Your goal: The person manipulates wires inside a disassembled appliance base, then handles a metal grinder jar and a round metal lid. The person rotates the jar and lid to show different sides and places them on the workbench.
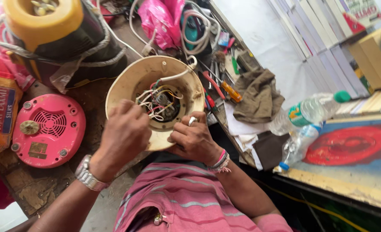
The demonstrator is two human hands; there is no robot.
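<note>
The cream housing [132,79] looks like smooth, matt plastic. The pink base [48,131] is glossy plastic. The tabletop [36,189] is rough, worn wood. The brown rag [259,96] is crumpled cloth; the wristwatch [87,175] is shiny metal.

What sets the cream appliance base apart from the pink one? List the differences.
The cream appliance base is open, with coloured wires exposed inside; the pink appliance base is closed, showing a vent grille and screws. The left hand and right hand work on the cream one; the pink one lies untouched beside it. The cream base looks larger. Both are round and rest on the worn wooden bench.
</note>
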